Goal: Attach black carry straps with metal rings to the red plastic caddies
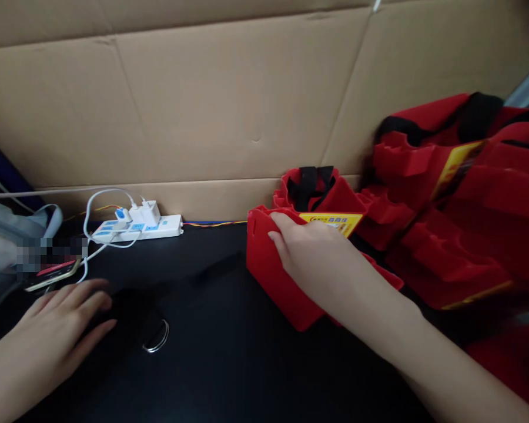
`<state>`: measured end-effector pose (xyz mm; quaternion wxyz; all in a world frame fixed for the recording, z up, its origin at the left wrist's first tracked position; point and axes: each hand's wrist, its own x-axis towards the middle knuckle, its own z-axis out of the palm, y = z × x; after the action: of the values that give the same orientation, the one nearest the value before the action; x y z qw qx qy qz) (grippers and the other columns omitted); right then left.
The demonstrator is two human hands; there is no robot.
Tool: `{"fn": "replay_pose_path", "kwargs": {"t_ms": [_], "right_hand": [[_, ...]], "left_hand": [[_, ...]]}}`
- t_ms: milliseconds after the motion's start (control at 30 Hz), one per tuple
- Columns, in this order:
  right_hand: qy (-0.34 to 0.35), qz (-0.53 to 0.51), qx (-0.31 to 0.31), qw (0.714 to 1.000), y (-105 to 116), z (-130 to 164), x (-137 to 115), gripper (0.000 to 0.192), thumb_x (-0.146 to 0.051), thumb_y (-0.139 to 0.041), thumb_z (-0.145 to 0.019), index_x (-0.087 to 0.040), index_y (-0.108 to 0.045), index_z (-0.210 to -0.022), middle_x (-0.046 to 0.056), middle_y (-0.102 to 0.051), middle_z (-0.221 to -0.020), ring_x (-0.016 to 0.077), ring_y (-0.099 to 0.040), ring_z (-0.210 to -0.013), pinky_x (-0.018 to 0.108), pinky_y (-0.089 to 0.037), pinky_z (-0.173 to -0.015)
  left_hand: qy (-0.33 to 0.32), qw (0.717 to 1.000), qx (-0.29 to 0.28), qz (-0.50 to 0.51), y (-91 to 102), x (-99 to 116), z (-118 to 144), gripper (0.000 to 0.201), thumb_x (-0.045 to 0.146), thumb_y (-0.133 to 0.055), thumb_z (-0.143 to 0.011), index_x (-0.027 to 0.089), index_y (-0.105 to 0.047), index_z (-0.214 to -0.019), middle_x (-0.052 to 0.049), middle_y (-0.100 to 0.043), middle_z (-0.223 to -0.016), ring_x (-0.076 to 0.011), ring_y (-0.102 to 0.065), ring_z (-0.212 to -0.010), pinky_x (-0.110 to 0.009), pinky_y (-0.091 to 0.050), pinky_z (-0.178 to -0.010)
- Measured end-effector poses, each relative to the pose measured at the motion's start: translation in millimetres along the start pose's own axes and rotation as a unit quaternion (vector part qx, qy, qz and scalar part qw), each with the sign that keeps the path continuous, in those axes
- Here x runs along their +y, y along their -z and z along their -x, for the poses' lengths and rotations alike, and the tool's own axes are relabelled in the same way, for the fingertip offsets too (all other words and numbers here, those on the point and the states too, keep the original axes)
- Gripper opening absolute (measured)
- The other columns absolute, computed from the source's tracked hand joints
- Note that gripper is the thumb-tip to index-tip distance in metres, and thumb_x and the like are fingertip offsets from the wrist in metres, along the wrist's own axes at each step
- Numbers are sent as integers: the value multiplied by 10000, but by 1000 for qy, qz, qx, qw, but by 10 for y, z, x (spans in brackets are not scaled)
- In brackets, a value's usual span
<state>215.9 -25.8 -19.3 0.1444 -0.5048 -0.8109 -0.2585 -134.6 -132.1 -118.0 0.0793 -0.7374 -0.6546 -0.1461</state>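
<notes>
The right hand [311,255] lies spread on the folded red bag [282,276]; left hand [48,335] flat on the desk [229,364]; the bag looks light, soft, best gripped at its edge

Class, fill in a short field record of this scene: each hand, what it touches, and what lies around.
left hand: flat, palm down on the black table
right hand: resting on the top edge of a red folded bag
bag pile: more red bags at right, black handles
power strip: white, chargers plugged in, by the cardboard wall
metal ring: on the table near the left hand
</notes>
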Motion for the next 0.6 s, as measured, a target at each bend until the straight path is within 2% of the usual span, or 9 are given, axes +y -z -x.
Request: {"fn": "replay_pose_path", "kwargs": {"t_ms": [67, 100, 133, 200, 300, 400, 500, 600], "right_hand": [[0, 2, -5, 1000, 10, -9, 1, 269, -186, -371, -903, -84, -593, -1014, 84, -586, -597, 186, -572, -539, 255, -250, -475], [3, 2, -6, 1000, 14, -13, 0, 261, -185, -378, -900, -86, -595, -1007, 80, -586, -592, 183, -571, -535, 254, -251, -474], [8, 2, -6, 1000, 18, -16, -1, 251, -184, -387, -896, -88, -597, -996, 75, -584, -587, 179, -568, -525, 254, -249, -470], [20, 0, -2, 1000, 24, -11, -7, 230, -183, -403, -890, -95, -600, -971, 62, -579, -569, 170, -554, -491, 253, -235, -456], [45, -18, -3, 999, 43, 27, -18, 208, -187, -423, -885, -117, -586, -992, 32, -567, -538, 166, -540, -454, 252, -217, -439], [80, -65, -28, 994, 94, 66, -23, 221, -198, -432, -888, -141, -549, -1067, 3, -569, -543, 167, -547, -458, 251, -229, -429], [99, -110, -79, 986, 172, 53, -15, 203, -207, -403, -907, -160, -540, -1050, -4, -582, -577, 157, -553, -480, 242, -264, -434], [104, -129, -130, 977, 246, -7, 21, 198, -229, -377, -921, -178, -551, -1000, 11, -601, -626, 146, -554, -503, 228, -301, -454]], "left_hand": [[40, 998, -12, -43, -74, 18, 0, 683, 588, -538, -718, 446, -308, -1345, -21, -377, -1424, -383, -375, -1266, -614, -345, -968], [49, 997, -37, -49, -127, 66, 10, 785, 604, -542, -709, 421, -209, -1397, -54, -290, -1472, -399, -308, -1304, -637, -329, -962], [52, 995, -71, -48, -186, 118, 18, 827, 607, -538, -716, 405, -149, -1418, -74, -219, -1499, -406, -254, -1328, -650, -326, -950], [54, 990, -122, -40, -312, 187, 3, 767, 600, -498, -756, 400, -164, -1417, -93, -177, -1509, -418, -206, -1341, -669, -342, -910], [32, 993, -110, -24, -462, 116, -154, 615, 572, -407, -827, 329, -326, -1386, -119, -279, -1468, -371, -283, -1326, -588, -361, -962], [0, 995, -90, -31, -522, -72, -433, 559, 555, -375, -848, 230, -485, -1289, -129, -499, -1289, -304, -509, -1160, -444, -423, -967], [-2, 994, -90, -66, -512, -227, -724, 501, 489, -317, -882, 172, -528, -1207, -115, -606, -1096, -283, -617, -962, -392, -495, -842], [4, 994, -63, -89, -431, -346, -984, 453, 411, -236, -906, 175, -509, -1180, -90, -591, -1126, -301, -604, -973, -399, -494, -798]]}}
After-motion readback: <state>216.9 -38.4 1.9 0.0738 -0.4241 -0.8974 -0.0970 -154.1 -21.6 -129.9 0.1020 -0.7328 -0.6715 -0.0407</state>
